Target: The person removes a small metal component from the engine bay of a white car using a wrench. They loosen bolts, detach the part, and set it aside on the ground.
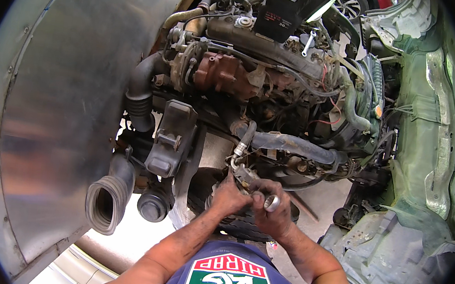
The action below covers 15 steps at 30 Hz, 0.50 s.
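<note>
My left hand point(227, 198) is closed at a grey metal part point(245, 175) joined to a short bent hose point(246, 135) with a silver crimped fitting point(239, 150). Its fingertips are partly hidden against that part. Close beside it on the right, my right hand point(275, 219) is wrapped round a metal tool point(272, 202) whose round, shiny end pokes out between the fingers. The rest of the tool is covered, so its exact kind is unclear. Both hands are low in front of the engine point(257, 62), just above a dark tyre point(246, 230).
A thick grey hose point(293, 144) crosses ahead of my hands. To the left are a black reservoir point(170, 142), a ribbed intake duct point(106, 204) and a big metal panel point(78, 100). A wrench point(308, 43) lies on the engine. Green bodywork point(431, 129) borders the right.
</note>
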Motion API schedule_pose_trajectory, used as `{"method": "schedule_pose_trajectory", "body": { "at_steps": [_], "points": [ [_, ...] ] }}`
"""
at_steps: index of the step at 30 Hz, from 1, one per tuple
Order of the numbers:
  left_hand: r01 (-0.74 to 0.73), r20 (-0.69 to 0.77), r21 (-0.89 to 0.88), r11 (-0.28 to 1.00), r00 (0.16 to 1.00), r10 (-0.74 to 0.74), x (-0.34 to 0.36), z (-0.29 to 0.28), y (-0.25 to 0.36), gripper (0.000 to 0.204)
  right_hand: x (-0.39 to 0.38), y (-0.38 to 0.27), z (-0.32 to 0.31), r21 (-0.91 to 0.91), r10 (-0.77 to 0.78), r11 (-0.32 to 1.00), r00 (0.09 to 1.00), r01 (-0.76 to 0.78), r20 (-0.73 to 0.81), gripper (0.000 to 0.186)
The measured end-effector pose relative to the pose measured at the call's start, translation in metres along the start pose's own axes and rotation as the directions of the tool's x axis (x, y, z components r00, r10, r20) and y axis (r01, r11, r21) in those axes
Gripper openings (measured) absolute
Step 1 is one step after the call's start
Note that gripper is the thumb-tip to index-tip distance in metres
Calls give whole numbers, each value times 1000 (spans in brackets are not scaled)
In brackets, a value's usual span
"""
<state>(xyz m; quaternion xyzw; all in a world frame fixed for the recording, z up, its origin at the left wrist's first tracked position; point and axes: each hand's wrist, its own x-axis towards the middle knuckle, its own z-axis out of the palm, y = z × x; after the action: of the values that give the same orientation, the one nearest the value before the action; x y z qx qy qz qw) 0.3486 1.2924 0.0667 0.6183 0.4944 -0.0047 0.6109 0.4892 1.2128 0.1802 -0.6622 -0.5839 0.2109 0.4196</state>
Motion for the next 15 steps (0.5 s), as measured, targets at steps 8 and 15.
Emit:
{"method": "schedule_pose_trajectory", "body": {
  "at_steps": [8, 15],
  "points": [
    [-125, -102, 143, 982, 985, 140, 1, 12, -4, 124, 121, 75, -27, 448, 658, 659, 751, -604, 45, 37],
    [-37, -38, 40, 999, 999, 39, 0, -1, 0, 129, 140, 122, -45, 422, 615, 710, 788, -564, 20, 33]
  ]
}}
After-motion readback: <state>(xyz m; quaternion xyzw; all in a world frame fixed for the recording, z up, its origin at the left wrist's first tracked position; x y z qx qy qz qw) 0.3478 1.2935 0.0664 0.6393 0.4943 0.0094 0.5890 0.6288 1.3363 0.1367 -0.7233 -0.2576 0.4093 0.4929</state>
